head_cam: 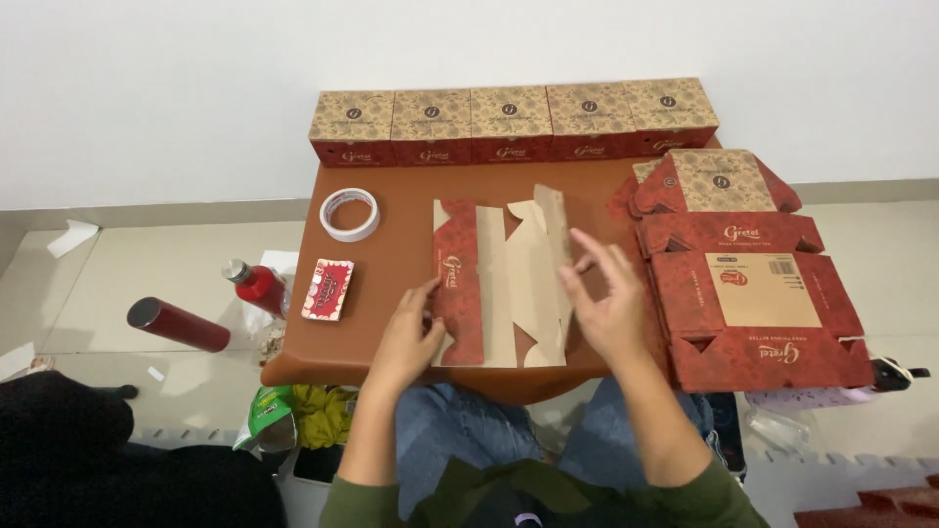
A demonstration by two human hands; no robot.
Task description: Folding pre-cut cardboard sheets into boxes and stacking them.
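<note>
A flat, unfolded red-and-tan cardboard box blank (501, 284) lies on the brown table (391, 254) in front of me. My left hand (409, 337) presses its lower left edge with fingers on the red panel. At the blank's right edge my right hand (604, 298) has its fingers spread and lifts the tan flap, which stands partly raised.
Several assembled patterned boxes (514, 122) line the table's far edge. A stack of flat red box blanks (748, 284) lies at the right. A white tape roll (350, 214) and a small red packet (328, 289) sit at the left. Two red bottles (181, 325) lie on the floor.
</note>
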